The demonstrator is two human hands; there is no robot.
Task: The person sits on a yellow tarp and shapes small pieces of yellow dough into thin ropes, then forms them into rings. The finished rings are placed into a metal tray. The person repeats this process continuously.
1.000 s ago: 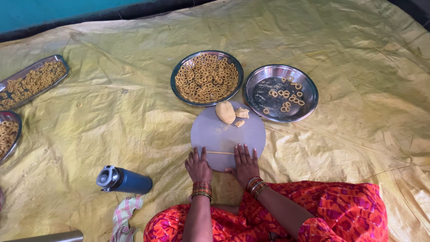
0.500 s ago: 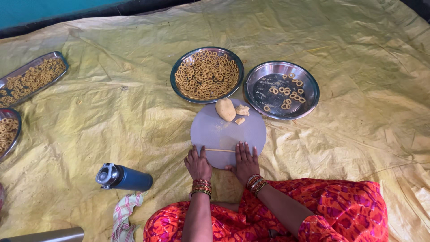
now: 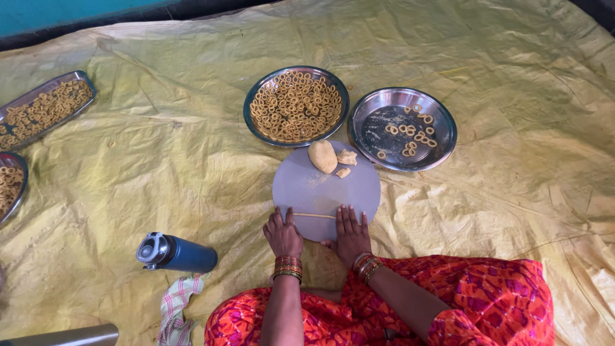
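My left hand [image 3: 282, 233] and my right hand [image 3: 351, 234] lie flat, palms down, on the near edge of a round grey board [image 3: 320, 186]. Between their fingertips runs a thin rolled rope of dough [image 3: 314, 215], which both hands touch. At the board's far edge sit a dough lump [image 3: 322, 156] and two small dough bits [image 3: 346, 157]. Beyond the board stand a steel plate full of dough rings [image 3: 296, 106] and a second steel plate [image 3: 402, 128] with a few rings.
A yellow plastic sheet [image 3: 160, 166] covers the floor. A blue flask [image 3: 177, 254] lies at the left beside a checked cloth [image 3: 174, 306]. Two trays of rings [image 3: 43, 109] [image 3: 10, 183] sit at the far left. My orange-clad lap [image 3: 461, 301] fills the bottom.
Both hands have slid slightly back and forth over the dough rope on the board's near edge. Nothing else has moved.
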